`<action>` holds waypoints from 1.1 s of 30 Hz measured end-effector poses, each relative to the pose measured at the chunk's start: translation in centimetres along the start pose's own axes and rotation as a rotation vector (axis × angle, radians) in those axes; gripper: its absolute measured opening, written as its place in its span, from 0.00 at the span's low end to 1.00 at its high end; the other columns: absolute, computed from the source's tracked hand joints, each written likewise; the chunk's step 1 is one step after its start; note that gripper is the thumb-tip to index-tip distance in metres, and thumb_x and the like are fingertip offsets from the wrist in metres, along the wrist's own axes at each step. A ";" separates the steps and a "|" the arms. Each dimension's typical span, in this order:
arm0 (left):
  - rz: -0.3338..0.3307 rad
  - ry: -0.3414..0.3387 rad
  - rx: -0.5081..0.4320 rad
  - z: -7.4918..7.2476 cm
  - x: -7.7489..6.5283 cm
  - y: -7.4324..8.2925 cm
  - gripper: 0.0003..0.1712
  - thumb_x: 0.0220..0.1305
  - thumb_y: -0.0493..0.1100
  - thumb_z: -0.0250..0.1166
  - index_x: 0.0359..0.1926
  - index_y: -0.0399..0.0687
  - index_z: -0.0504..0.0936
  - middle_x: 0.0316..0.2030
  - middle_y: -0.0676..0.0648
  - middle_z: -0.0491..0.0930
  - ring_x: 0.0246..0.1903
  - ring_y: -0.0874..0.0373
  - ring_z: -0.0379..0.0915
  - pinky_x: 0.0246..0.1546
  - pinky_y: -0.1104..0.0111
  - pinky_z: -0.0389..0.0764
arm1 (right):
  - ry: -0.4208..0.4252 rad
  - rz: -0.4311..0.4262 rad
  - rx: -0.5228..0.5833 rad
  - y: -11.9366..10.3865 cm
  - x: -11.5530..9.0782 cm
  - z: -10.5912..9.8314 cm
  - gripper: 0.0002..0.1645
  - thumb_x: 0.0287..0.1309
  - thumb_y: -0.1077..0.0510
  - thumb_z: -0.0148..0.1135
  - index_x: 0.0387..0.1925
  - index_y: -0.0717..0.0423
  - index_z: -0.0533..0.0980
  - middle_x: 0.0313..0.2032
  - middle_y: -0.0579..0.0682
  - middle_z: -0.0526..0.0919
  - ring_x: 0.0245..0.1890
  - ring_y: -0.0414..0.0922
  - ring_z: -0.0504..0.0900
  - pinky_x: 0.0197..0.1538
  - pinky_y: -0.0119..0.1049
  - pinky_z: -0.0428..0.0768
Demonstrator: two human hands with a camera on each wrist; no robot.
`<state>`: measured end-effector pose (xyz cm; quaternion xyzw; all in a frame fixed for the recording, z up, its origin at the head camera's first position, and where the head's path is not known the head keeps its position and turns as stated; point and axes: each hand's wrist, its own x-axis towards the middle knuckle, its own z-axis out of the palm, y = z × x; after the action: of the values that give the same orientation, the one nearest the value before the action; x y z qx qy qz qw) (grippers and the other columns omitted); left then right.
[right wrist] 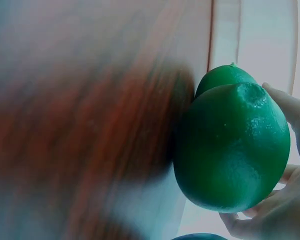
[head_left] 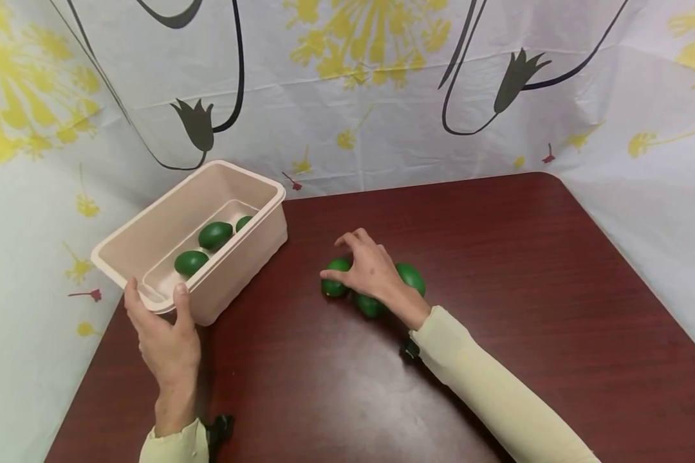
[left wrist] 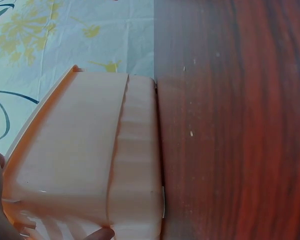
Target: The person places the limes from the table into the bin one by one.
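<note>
- Head view shows the right hand (head_left: pixel 373 267) reaching over three smooth, shiny, green, egg-shaped fruits on the dark red-brown, wood-look tabletop (head_left: pixel 498 257). They are the left fruit (head_left: pixel 336 289), the middle fruit (head_left: pixel 369 307) and the right fruit (head_left: pixel 411 278).
- The right hand's fingers are bent in a wide C. The thumb is in front of the left fruit, and the fingertips look apart from it.
- The left hand (head_left: pixel 170 350) holds the near corner of a pale pink, deep plastic box (head_left: pixel 243 270), thumb and fingers at the rim.
- Three more green fruits are in the box: a near one (head_left: pixel 190 263), a mid one (head_left: pixel 215 236) and a far one (head_left: pixel 244 222), partly hidden by the wall.
- My guess is that the step now is picking up the left fruit to go in the box. The next move calls for closing the fingers snugly, without bumping the other two.
- The left wrist view shows the box's outside and a fingertip low against it, which the head view hides. It does not show the fruits inside.
- The right wrist view shows a big fruit close up and a little nub on the one behind. I cannot tell there if the fingers squeeze either.
</note>
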<state>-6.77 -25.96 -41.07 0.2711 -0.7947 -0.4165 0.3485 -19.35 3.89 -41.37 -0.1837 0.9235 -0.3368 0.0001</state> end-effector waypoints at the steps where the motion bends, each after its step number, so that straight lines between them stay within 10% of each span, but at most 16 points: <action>1: -0.001 -0.002 0.002 0.0 0.0 0.0 0.43 0.69 0.64 0.62 0.80 0.69 0.56 0.79 0.52 0.62 0.71 0.37 0.67 0.68 0.34 0.63 | 0.002 -0.002 -0.017 0.1 -0.1 0.0 0.42 0.51 0.35 0.79 0.60 0.53 0.78 0.55 0.52 0.78 0.48 0.49 0.82 0.59 0.52 0.76; 19: 0.010 0.002 -0.007 0.1 0.1 0.0 0.44 0.69 0.64 0.62 0.80 0.66 0.57 0.78 0.48 0.63 0.71 0.36 0.67 0.69 0.35 0.63 | -0.073 -0.008 -0.214 0.7 -1.4 -0.6 0.50 0.44 0.25 0.77 0.62 0.50 0.79 0.53 0.51 0.81 0.52 0.50 0.82 0.57 0.50 0.73; 33: 0.005 -0.001 -0.012 0.0 0.2 0.0 0.43 0.69 0.63 0.62 0.80 0.67 0.57 0.78 0.49 0.63 0.72 0.37 0.66 0.69 0.36 0.63 | -0.124 0.002 -0.155 0.9 -1.3 -0.6 0.48 0.45 0.31 0.80 0.62 0.52 0.79 0.56 0.49 0.86 0.54 0.47 0.84 0.58 0.47 0.71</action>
<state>-6.90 -26.05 -41.01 0.2671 -0.7929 -0.4205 0.3508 -18.50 5.31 -41.60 -0.2027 0.9452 -0.2522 0.0436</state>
